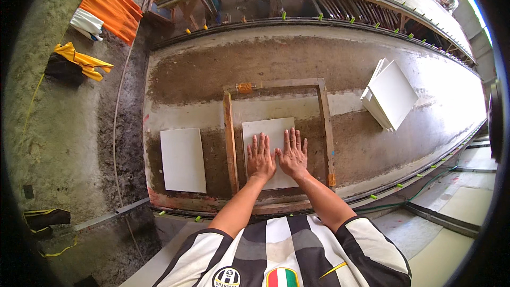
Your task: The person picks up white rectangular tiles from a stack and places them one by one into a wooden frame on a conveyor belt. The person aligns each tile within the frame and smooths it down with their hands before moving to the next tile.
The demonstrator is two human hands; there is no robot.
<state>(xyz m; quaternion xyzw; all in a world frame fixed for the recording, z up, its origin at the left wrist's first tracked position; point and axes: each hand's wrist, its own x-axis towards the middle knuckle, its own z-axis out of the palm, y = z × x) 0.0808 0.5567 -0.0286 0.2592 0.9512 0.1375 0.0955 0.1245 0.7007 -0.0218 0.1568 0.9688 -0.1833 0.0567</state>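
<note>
Directly before you, your 2 bare hands lie palm down, side by side, on a white sheet point(277, 132) inside a wooden frame point(325, 127) on a long, brown-stained table point(186, 74). Your left hand point(261, 160) and right hand point(292, 157) are flat, fingers extended and slightly spread, gripping nothing; your thumbs nearly meet. An orange piece point(244, 88) sits on the frame's far bar. To the left of the frame, 1 more white sheet point(183, 160) lies flat on the table. Well to the right and farther off, a stack of white sheets point(393, 94) sits at an angle. On the floor, far left, an orange cloth point(112, 8) is spread beside a white cloth point(86, 23).
</note>
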